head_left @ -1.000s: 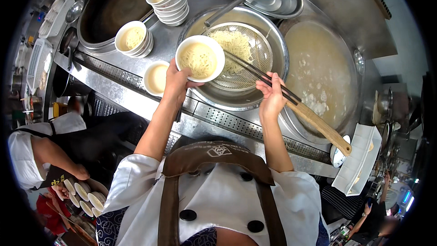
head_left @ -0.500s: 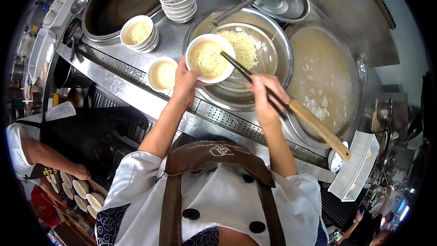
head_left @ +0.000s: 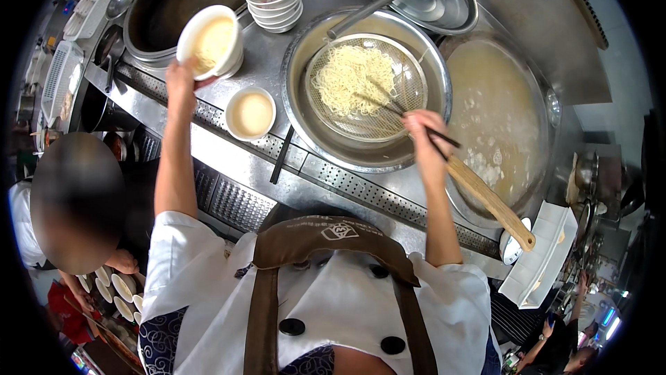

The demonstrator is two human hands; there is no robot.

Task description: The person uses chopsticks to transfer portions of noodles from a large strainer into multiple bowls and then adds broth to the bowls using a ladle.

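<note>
On a steel kitchen counter (head_left: 229, 198), the left hand (head_left: 179, 82) grips a noodle bowl (head_left: 208, 40) at ten o'clock; the right hand (head_left: 424, 133) pinches chopsticks (head_left: 395, 108) over the strainer (head_left: 366, 87) at one o'clock.

In the upper left of the frame the left hand (head_left: 179, 77) holds a white bowl (head_left: 209, 40) with noodles and broth, tilted, above a stack of similar bowls. Just right of the centre the right hand (head_left: 423, 132) holds dark chopsticks (head_left: 388, 101), and their tips reach into the noodles (head_left: 352, 83) inside a wire strainer (head_left: 409, 97). The strainer sits in a big metal basin (head_left: 305, 132). Another bowl of broth (head_left: 250, 113) stands on the steel counter (head_left: 277, 63) between both hands. At the right there is a large pot (head_left: 492, 118) of pale, foamy water.
</note>
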